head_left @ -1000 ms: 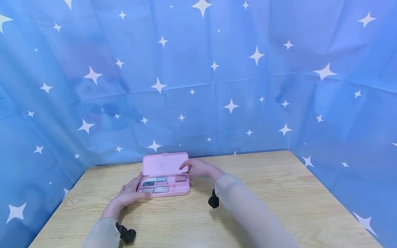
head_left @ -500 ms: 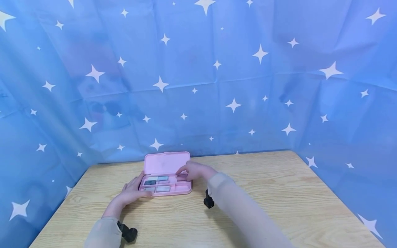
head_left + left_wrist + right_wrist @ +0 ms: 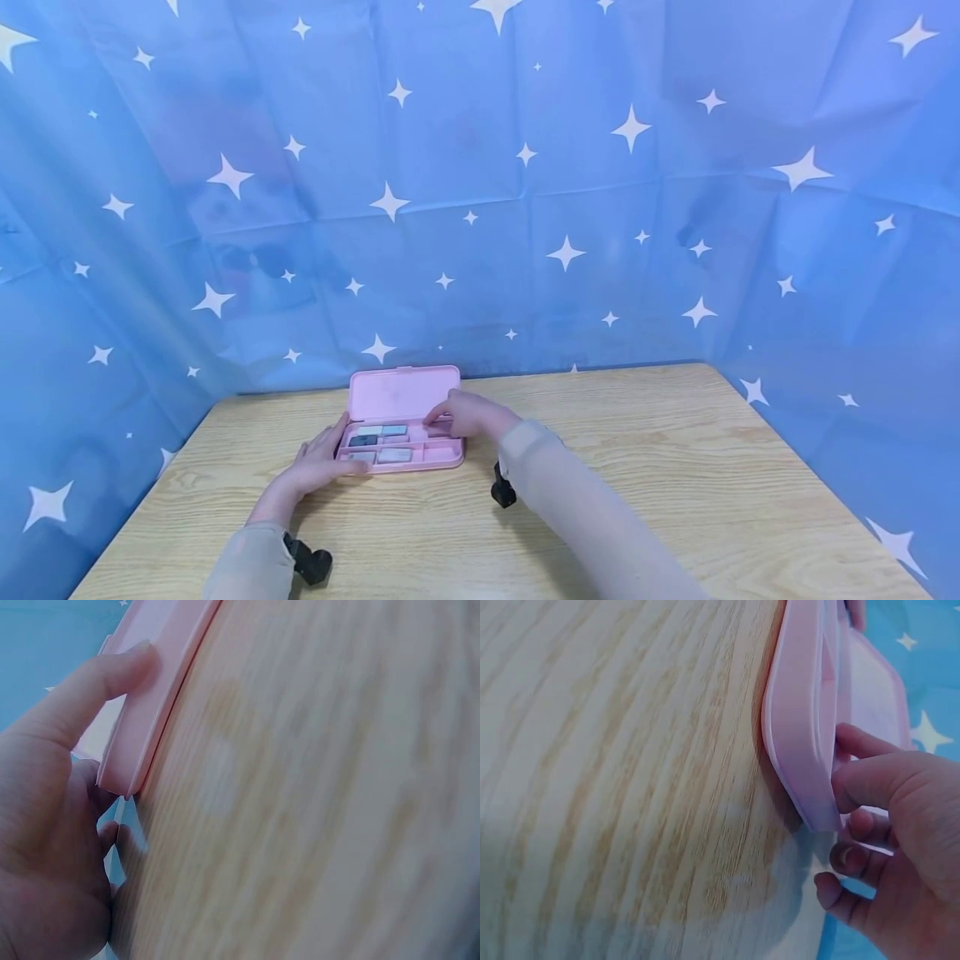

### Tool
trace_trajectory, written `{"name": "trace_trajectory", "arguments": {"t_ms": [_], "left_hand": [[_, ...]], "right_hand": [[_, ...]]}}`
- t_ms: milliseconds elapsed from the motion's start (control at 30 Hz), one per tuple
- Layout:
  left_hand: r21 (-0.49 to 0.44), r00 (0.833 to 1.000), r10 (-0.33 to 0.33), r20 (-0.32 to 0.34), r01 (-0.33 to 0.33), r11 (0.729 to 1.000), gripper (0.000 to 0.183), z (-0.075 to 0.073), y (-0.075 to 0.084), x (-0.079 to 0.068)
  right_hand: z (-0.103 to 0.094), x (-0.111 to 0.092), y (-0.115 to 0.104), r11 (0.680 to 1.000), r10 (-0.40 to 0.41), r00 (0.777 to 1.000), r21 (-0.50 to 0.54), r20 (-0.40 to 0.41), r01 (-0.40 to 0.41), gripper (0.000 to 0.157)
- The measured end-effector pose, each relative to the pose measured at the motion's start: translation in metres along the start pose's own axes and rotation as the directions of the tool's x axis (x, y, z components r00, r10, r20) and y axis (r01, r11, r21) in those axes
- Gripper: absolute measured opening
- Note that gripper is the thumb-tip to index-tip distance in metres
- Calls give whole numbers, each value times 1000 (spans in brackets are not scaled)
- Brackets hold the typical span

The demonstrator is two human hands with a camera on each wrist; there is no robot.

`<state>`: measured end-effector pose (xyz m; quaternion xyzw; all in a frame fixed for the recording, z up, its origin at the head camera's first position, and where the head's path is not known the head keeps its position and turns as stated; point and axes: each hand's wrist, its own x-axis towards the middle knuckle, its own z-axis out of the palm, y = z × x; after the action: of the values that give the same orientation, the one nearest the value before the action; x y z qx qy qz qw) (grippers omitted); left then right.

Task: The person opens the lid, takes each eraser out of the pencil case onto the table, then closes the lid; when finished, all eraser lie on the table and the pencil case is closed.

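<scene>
A pink pencil case (image 3: pixel 442 454) lies with its lid raised at the back of the table. My left hand (image 3: pixel 318 467) grips its left end, thumb on the front wall and fingers along the side; the left wrist view shows the thumb (image 3: pixel 112 679) pressed on that wall. My right hand (image 3: pixel 472 414) reaches over the right end, thumb and index finger down in the back compartment, pinching a dusky-pink block (image 3: pixel 438 428), which they partly cover. Further left inside lie a white and light-blue block (image 3: pixel 393 430), a dark block (image 3: pixel 363 441) and a whitish block (image 3: pixel 394 456).
The upright lid (image 3: pixel 405 393) stands close to the blue star-printed curtain (image 3: pixel 480 250). Wooden tabletop (image 3: pixel 637 483) stretches in front and to the right. A black wrist device (image 3: pixel 504 487) hangs under the right sleeve.
My right hand has come down and slightly left, from above the case's right end to the dusky-pink block in the compartment. The left hand has kept its place on the case.
</scene>
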<state>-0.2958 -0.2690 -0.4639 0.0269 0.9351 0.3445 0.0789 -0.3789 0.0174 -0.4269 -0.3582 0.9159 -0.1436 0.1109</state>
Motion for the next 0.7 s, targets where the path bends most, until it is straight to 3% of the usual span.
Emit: {"name": "trace_trajectory", "arguments": {"t_ms": [300,500,700], "left_hand": [[-3,1000,2,4,-2,1000,118,1,0,1],[-2,1000,9,11,-9,1000,117,3,2,3],[2,1000,10,18,-10,1000,117,1,0,0]], "right_hand": [[-5,-3,-2,997,7,999,-73,53,-3,40],[-8,-6,-1,991,-25,997,-128,74,34,28],[-11,-9,0,996,-70,997,-54,40,72,29]]}}
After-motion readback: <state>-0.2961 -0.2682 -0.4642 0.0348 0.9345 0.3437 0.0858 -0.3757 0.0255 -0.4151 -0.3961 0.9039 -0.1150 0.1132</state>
